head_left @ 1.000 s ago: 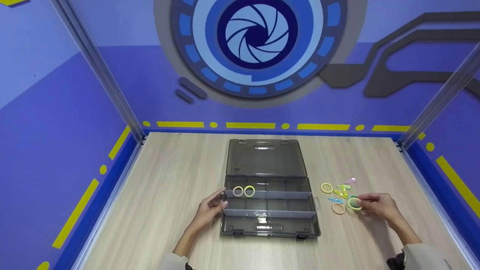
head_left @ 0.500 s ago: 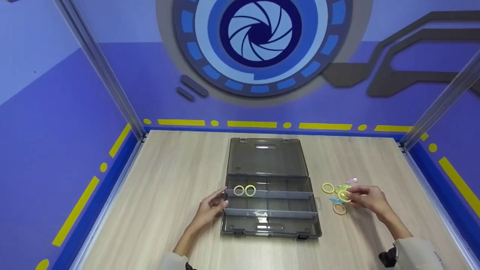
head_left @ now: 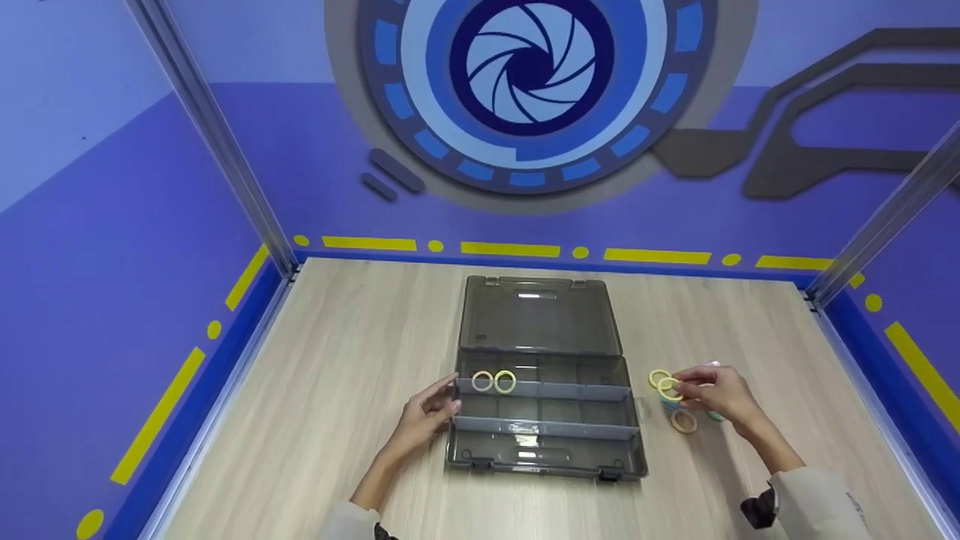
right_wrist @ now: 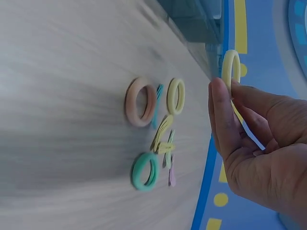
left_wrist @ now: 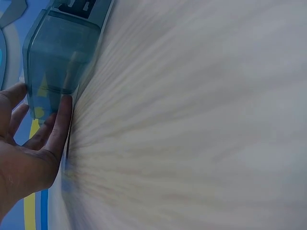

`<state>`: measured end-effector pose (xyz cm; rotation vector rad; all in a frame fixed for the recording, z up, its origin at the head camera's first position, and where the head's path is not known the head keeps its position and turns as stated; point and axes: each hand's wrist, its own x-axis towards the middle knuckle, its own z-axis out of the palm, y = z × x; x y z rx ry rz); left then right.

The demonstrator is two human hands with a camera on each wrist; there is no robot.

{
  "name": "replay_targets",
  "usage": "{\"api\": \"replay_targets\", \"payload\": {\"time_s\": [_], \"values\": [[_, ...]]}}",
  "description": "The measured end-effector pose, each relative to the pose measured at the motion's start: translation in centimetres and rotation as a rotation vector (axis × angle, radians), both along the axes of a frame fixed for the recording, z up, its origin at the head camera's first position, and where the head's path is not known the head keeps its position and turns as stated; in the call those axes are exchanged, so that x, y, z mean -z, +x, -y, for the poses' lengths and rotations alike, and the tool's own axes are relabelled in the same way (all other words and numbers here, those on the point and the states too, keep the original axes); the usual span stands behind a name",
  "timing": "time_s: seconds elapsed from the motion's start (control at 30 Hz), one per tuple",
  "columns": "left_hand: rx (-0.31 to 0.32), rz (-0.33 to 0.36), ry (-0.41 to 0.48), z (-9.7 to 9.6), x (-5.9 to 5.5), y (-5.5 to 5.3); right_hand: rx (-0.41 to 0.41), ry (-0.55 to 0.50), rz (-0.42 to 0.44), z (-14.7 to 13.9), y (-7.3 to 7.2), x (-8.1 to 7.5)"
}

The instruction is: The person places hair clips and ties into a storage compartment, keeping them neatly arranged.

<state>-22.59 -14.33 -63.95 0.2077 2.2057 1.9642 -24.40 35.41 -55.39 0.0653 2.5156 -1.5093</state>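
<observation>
My right hand (head_left: pixel 724 394) pinches a pale yellow hair tie (right_wrist: pixel 226 67) between thumb and fingers, raised above the table. Below it on the table, in the right wrist view, lie a peach hair tie (right_wrist: pixel 129 106), a green hair tie (right_wrist: pixel 136 172) and another yellow hair tie (right_wrist: pixel 182 98). My left hand (head_left: pixel 420 421) touches the left wall of a smoky clear divided box (head_left: pixel 559 454) with extended fingers. A peach hair tie (head_left: pixel 473 381) and a yellow hair tie (head_left: pixel 515 382) are at the left of the box's back row.
The box's lid (head_left: pixel 540 319) lies folded back behind it. Among the loose hair ties are hair clips: a blue clip (right_wrist: pixel 159 93), yellow clips (right_wrist: pixel 162 132) and a pink clip (right_wrist: pixel 172 178). Printed walls with metal corner posts (head_left: pixel 217 142) enclose the wooden table (head_left: pixel 360 322).
My right hand has lifted the yellow hair tie from beside the green one and carried it left, toward the box. The left hand stays at the box's side. The head view has shifted slightly.
</observation>
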Motion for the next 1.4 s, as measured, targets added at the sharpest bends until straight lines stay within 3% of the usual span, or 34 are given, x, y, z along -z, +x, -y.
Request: {"api": "replay_targets", "payload": {"time_s": [0.23, 0.67, 1.1, 1.4], "values": [[-0.015, -0.017, 0.018, 0.1, 0.0, -0.3, -0.051, -0.03, -0.019, 2.7, -1.2, -0.4], [0.0, -0.086, -0.004, -0.2, 0.4, 0.1, -0.143, -0.055, -0.011, 6.1, -2.4, -0.4], [-0.023, -0.053, -0.009, -0.1, 0.2, 0.0, -0.179, -0.006, -0.067, 10.2, -3.6, -0.4], [-0.016, -0.046, -0.015, -0.1, 0.4, 0.1, -0.167, -0.073, -0.067, 12.3, -4.1, -0.3]]}}
